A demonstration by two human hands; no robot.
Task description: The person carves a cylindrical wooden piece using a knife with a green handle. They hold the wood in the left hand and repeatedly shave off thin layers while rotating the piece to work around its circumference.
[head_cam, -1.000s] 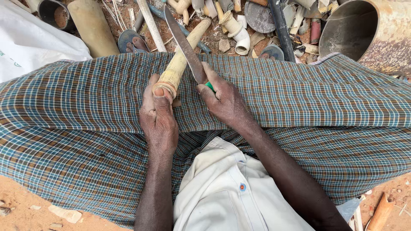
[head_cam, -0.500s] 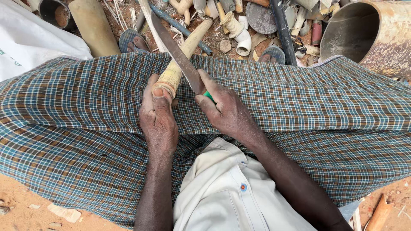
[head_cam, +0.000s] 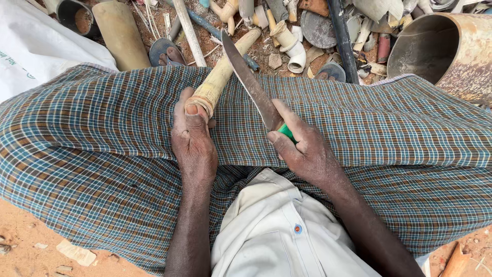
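A pale shirt (head_cam: 277, 236) fills the near edge, above it a checked cloth (head_cam: 102, 154) stretched across the lap. The left hand (head_cam: 193, 138) is wrapped around the near end of a bamboo stick (head_cam: 220, 77), thumb over its cut end; the stick lies on the cloth and slants away to the ground. Just right of it, the right hand (head_cam: 307, 151) is closed on the green handle of a knife (head_cam: 251, 84), blade pointing away, beside the stick. Beyond lie pipe scraps (head_cam: 289, 43), a sandal (head_cam: 165, 51) and a rusty drum (head_cam: 446, 51).
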